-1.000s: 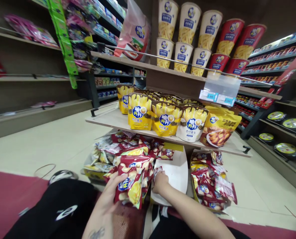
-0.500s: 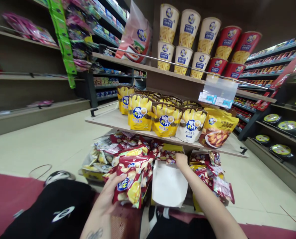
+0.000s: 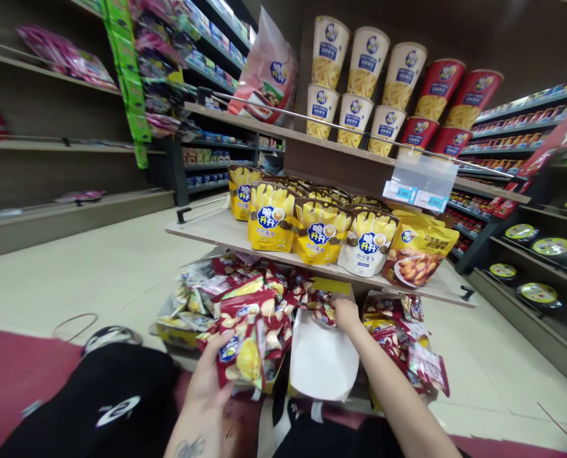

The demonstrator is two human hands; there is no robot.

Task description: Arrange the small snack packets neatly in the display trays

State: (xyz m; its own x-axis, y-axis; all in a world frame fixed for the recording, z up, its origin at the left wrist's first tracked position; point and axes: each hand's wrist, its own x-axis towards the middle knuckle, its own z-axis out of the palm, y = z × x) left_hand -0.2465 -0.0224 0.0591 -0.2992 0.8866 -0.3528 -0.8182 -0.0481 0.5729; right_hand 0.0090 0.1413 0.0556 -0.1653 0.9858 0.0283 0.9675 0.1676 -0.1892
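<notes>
My left hand is closed round a dark red snack packet with a yellow print, held in front of a heap of similar packets. My right hand reaches into the back of a middle carton with a white flap. Its fingers are curled at the edge of a small red snack packet and appear to grip it; the fingertips are partly hidden. To the left, a carton overflows with red and yellow packets. On the right, another box holds more red packets.
Just above the cartons runs a low shelf with yellow standing pouches. Tall snack cups are stacked on the upper shelf. Shelves of round black packs stand at the right. My knee is at the lower left.
The small packet by my right hand has shifted slightly down and toward me. My left hand and its packet have tilted and moved a little. The view has shifted slightly.
</notes>
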